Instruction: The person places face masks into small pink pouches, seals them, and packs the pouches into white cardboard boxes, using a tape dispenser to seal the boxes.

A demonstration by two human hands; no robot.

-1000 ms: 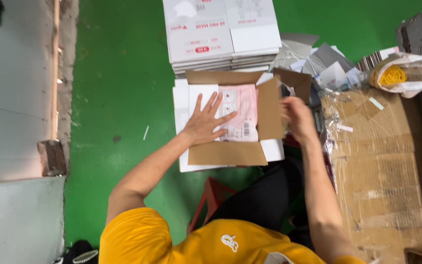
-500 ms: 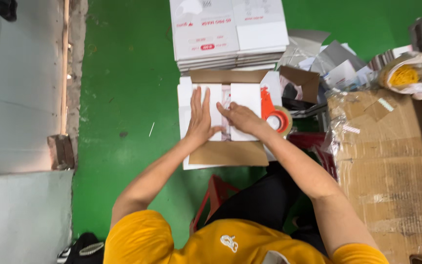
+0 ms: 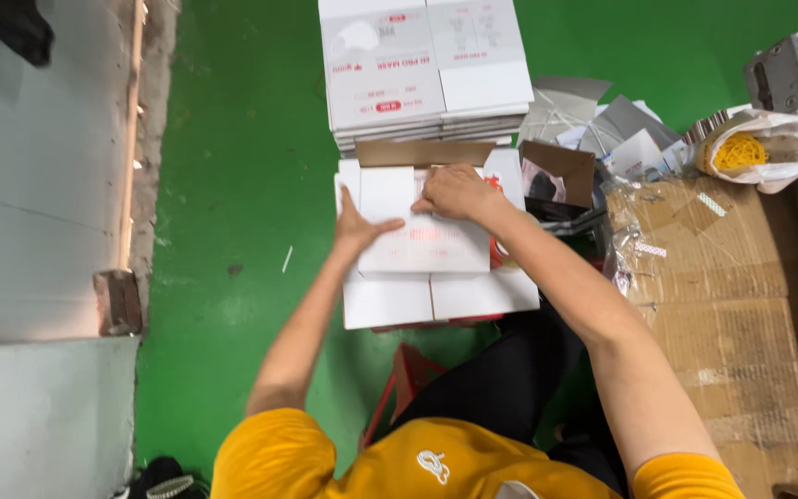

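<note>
**Both hands flat on a white carton**

I see one white carton (image 3: 422, 242) lying on top of a few flattened white boxes (image 3: 436, 296) above a red stool (image 3: 408, 370), on the green floor (image 3: 233, 185). My left hand (image 3: 357, 226) presses on the carton's left side, fingers spread open and flat, gripping nothing. My right hand (image 3: 454, 192) rests at the carton's far edge, fingers curled down onto the flap; I cannot tell whether they pinch anything. A brown cardboard flap (image 3: 422, 153) stands just behind the carton. Beyond it sits one stack of flat white printed boxes (image 3: 422, 69). To the right, one small open brown box (image 3: 556, 180) holds something dark I can't identify. Further right, one white plastic bag (image 3: 768, 148) holds a yellow bundle (image 3: 739, 152), resting on sheets of brown cardboard (image 3: 731, 305).
</note>
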